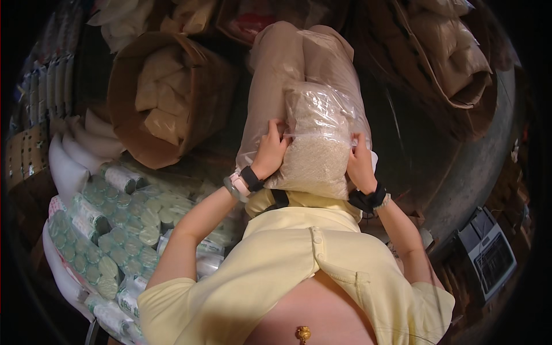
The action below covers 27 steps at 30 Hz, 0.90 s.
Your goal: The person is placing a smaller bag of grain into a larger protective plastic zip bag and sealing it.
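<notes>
Left hand (pixel 271 148) grips the clear plastic bag of white grain (pixel 315 150) at nine o'clock; right hand (pixel 360 163) clasps it at three o'clock; bag rests on the lap.

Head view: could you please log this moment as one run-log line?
left hand: pinching bag seal | right hand: pinching bag seal | clear bag of white grains: on lap, upright | cardboard box: left, holding filled bags

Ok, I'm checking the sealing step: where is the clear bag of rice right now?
In the head view the clear bag of rice lies centre frame on the person's lap, with the left hand and right hand pinching its sides, right of the cardboard box.
</notes>
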Each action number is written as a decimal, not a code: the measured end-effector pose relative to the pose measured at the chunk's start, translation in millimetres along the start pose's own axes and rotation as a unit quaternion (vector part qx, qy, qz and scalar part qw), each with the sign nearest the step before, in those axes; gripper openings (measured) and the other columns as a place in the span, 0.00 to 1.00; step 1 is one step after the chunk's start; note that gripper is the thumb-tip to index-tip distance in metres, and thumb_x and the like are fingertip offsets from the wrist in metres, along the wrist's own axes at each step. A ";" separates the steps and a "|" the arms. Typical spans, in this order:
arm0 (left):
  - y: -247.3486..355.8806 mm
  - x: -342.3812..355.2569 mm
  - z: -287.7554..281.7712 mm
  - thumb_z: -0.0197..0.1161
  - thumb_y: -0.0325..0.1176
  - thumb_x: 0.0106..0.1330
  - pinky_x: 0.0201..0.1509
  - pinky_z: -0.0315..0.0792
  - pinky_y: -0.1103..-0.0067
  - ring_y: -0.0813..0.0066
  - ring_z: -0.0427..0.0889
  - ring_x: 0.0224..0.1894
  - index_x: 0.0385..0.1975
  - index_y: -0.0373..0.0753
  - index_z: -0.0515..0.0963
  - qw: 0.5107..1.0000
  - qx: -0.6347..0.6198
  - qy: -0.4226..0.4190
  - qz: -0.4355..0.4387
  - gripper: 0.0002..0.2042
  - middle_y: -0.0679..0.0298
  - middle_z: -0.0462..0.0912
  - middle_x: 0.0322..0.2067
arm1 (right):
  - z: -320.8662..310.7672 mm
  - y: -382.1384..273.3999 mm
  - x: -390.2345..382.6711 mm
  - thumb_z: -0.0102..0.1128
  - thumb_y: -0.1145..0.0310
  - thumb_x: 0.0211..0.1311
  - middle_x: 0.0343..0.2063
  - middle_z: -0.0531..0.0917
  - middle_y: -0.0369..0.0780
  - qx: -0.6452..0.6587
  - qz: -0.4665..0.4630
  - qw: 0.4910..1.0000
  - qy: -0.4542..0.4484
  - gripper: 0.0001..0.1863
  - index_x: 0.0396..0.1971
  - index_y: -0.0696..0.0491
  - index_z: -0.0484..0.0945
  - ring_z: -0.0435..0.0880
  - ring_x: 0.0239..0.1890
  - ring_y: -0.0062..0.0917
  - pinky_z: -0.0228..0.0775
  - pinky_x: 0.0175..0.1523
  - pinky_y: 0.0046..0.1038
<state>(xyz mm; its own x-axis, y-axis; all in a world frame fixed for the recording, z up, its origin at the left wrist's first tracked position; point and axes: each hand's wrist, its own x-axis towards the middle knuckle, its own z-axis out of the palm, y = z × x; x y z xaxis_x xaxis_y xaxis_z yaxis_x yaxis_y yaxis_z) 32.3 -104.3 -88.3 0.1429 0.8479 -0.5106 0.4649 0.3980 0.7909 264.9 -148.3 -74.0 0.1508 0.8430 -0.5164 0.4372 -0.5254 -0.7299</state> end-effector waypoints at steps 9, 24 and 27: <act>-4.2 27.0 -6.3 0.50 0.32 0.68 0.47 0.71 0.77 0.73 0.77 0.43 0.50 0.28 0.71 0.936 -0.245 -0.176 -0.183 0.16 0.58 0.80 0.43 | -12.0 -31.4 15.5 0.51 0.70 0.66 0.42 0.81 0.40 0.297 0.201 0.915 -0.182 0.13 0.47 0.58 0.73 0.80 0.39 0.19 0.72 0.43 0.23; 107.7 -25.3 -62.9 0.49 0.29 0.63 0.19 0.74 0.78 0.72 0.79 0.14 0.26 0.26 0.75 0.979 -0.038 -0.180 -0.090 0.12 0.57 0.79 0.16 | -68.0 -105.4 -10.3 0.42 0.73 0.62 0.13 0.80 0.41 0.060 0.108 0.966 -0.227 0.14 0.32 0.65 0.77 0.74 0.10 0.17 0.65 0.14 0.18; 68.1 -4.2 -44.1 0.51 0.31 0.62 0.22 0.74 0.75 0.70 0.80 0.16 0.25 0.27 0.76 0.988 0.041 -0.146 0.018 0.12 0.57 0.79 0.15 | -53.9 -81.2 -0.8 0.46 0.70 0.61 0.14 0.81 0.41 -0.044 0.062 0.978 -0.192 0.15 0.24 0.65 0.78 0.78 0.13 0.20 0.68 0.19 0.20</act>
<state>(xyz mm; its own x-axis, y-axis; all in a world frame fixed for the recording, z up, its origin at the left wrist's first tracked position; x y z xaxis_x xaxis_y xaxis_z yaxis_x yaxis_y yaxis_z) 24.8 -65.4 -17.4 0.4010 0.7196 -0.5669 0.5229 0.3283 0.7866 277.1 -100.1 9.8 -0.1290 0.6583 -0.7416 0.5145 -0.5949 -0.6176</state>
